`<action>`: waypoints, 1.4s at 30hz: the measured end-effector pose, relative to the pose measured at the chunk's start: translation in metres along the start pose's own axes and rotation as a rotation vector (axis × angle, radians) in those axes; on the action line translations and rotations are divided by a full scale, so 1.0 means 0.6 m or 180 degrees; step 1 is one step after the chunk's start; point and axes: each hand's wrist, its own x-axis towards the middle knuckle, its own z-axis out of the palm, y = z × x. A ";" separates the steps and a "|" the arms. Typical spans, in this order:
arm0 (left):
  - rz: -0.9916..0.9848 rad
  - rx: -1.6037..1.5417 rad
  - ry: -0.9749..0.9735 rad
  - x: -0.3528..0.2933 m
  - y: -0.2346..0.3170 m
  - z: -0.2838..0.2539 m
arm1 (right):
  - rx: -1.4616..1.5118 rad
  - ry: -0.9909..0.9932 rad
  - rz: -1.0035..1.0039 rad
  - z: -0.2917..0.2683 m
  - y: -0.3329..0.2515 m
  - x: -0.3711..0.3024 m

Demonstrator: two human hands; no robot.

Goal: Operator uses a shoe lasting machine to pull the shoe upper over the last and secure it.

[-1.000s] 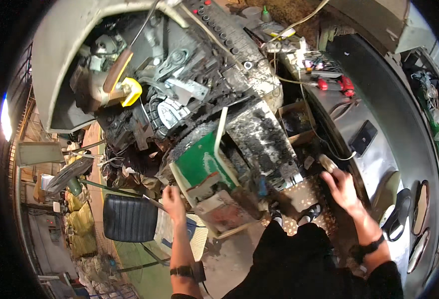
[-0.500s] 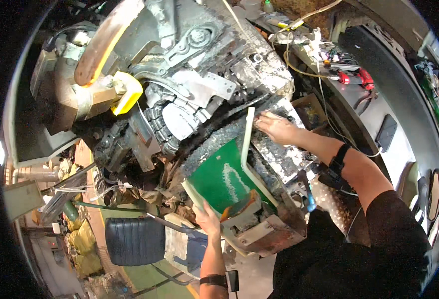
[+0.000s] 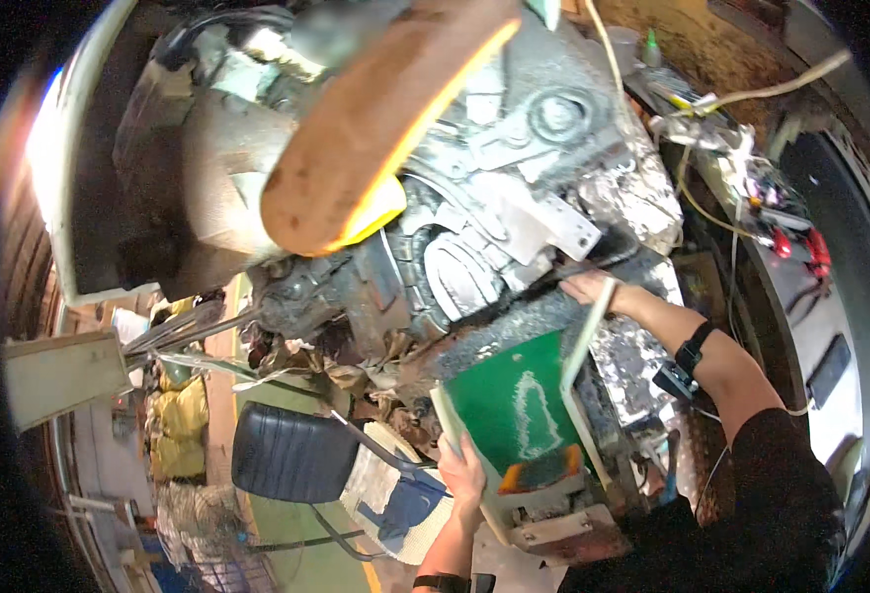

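Green tray (image 3: 514, 415), white powder inside; left hand (image 3: 466, 474) grips its rim.

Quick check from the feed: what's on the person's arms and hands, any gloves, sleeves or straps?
Both hands are bare, no gloves. The right hand has a black wrist strap and a black sleeve above the elbow. The left hand has a black band on its forearm.

Both forearms are bare. The right hand (image 3: 591, 288) leads back to a wrist with a black band carrying a small dark, boxy device on its lower side. Above the elbow, the right arm goes into a black short sleeve, part of a black top. The left hand (image 3: 465, 476) has a dark strap at its wrist, cut off by the lower edge.
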 end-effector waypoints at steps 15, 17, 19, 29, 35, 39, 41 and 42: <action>0.0017 -0.0010 -0.0048 0.010 -0.021 0.003 | 0.0875 0.0209 -0.0137 0.066 0.044 0.126; 0.0024 0.0011 -0.0029 0.010 -0.024 0.002 | 0.0969 0.0209 -0.0125 0.070 0.041 0.131; 0.0038 0.0033 0.0000 0.009 -0.027 0.001 | 0.1036 0.0191 -0.0139 0.073 0.035 0.145; 0.0419 0.0316 0.0119 0.005 -0.036 0.007 | 0.1273 0.0184 -0.0137 0.078 0.019 0.163; 0.0661 0.0318 0.0205 0.006 -0.028 0.010 | 0.1554 0.0163 -0.0064 0.070 0.034 0.148; 0.0724 0.0417 0.0260 0.008 -0.050 0.013 | 0.1635 0.0152 -0.0038 0.073 0.028 0.141; 0.0701 0.0377 0.0244 0.007 -0.058 0.014 | 0.1635 0.0141 -0.0045 0.074 0.023 0.143; 0.0683 0.0333 0.0231 0.007 -0.059 0.013 | 0.1616 0.0146 -0.0057 0.071 0.022 0.143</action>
